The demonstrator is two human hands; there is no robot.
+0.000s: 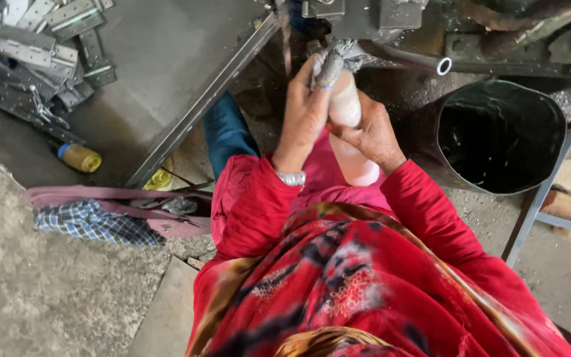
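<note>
A pale, whitish plastic bottle [350,142] is held upright in front of my red-clad body. My right hand [370,135] is wrapped round its middle. At the bottle's top, my left hand [304,116] grips a dirty grey rag [332,63] bunched over the neck. A silver bracelet sits on my left wrist. Both hands are just below a grey metal machine [365,16] with a steel tube [424,61] sticking out.
A black bucket [497,132] stands to the right on a metal frame. Several steel brackets [41,46] lie piled at top left. A long steel angle bar [199,106] slants across the floor. A yellow-capped bottle [80,157] and a pink bag with checked cloth [100,215] lie at left.
</note>
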